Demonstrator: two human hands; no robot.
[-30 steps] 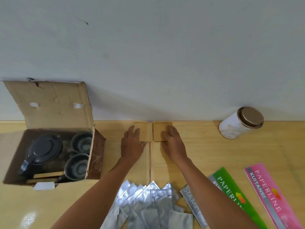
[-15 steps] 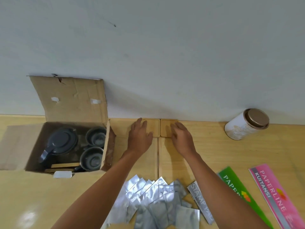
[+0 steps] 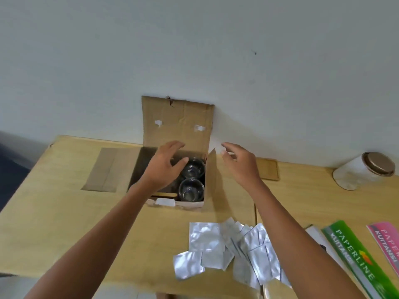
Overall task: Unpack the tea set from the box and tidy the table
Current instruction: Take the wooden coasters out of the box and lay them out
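An open cardboard box (image 3: 177, 117) stands against the wall at the back of the wooden table (image 3: 54, 201). Inside it two dark cups (image 3: 191, 188) show, one behind the other. My left hand (image 3: 164, 167) hovers over the box's opening with fingers spread, hiding the teapot side. Just right of the box's raised side flap, my right hand (image 3: 239, 162) is in the air, open and empty. A wooden coaster (image 3: 267, 169) lies flat behind my right hand; a second one is hidden.
A white canister with a bronze lid (image 3: 362, 171) lies on its side at the far right. Several silver foil sachets (image 3: 226, 251) are scattered near the front edge. Green (image 3: 358, 260) and pink (image 3: 386, 240) receipt books lie at the right. The table's left edge drops off.
Both hands have left the two coasters and moved left to the box. My view has swung left, so the box now sits mid-frame.
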